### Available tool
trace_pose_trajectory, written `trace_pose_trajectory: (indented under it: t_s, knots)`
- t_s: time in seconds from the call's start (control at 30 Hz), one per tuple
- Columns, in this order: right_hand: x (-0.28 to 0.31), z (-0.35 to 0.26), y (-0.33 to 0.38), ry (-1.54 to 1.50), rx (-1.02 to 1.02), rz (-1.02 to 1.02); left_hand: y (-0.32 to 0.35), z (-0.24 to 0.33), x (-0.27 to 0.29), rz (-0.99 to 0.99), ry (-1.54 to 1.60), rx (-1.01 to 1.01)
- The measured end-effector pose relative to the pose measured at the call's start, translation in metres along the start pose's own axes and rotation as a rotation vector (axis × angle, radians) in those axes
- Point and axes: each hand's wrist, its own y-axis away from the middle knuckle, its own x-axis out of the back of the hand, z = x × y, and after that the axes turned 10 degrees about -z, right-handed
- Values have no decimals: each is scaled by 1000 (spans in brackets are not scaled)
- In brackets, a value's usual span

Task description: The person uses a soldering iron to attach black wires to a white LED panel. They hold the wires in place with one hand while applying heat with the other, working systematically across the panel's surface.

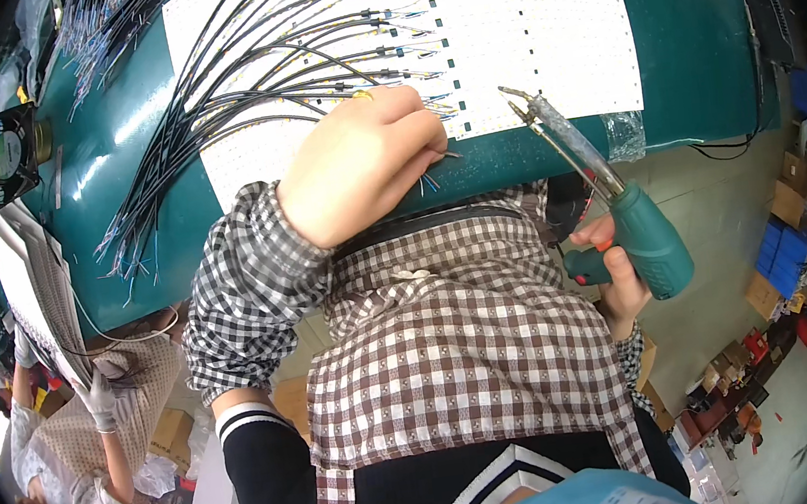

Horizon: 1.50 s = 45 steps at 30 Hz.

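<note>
My left hand (367, 161) is closed in a pinch at the near edge of the white perforated board (557, 22). From its fingertips a short wire end (453, 154) sticks out, and a few thin blue and white strands (430, 184) show just below; the rest of what it grips is hidden by the fingers. In my right hand (619, 286) is a green soldering gun (652, 242), its fingers around the handle and trigger. The gun's metal tip and feed tube point up and left over the board's near edge. Black cables (177, 129) with stripped ends lie in rows across the board.
A green mat (689, 35) covers the table. A small black fan (7, 155) stands at the left, near another bundle of wires (110, 36). Clear tape (625, 134) sits at the board's corner. A co-worker (86, 452) with gloved hands is at the lower left. Boxes (777, 256) line the right.
</note>
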Motion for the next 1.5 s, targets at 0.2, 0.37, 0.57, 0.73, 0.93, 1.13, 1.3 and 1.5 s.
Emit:
trace_pose_trajectory:
  t_s: [0.2, 0.37, 0.57, 0.73, 0.93, 1.13, 1.3, 1.5]
  knots:
    - [1, 1, 3, -11, -11, -2, -3, 13, -12, 101, -151, 58]
    - [3, 1, 7, -11, -63, -34, -7, 16, -23, 150, -133, 181]
    - [1, 0, 12, -5, -98, -20, -8, 14, -27, 229, -70, 206]
    - [3, 2, 19, 5, -147, -56, -6, 18, -27, 236, -61, 226]
    - [10, 4, 28, 28, -124, -129, -4, 17, -28, 231, -30, 231]
    - [13, 18, 18, 67, -53, -119, -7, 13, -25, 241, 13, 215]
    - [11, 23, 26, 61, -40, -88, -7, 10, -25, 257, 2, 201]
    - [10, 23, 32, 100, -92, -80, -7, 10, -24, 246, 7, 192]
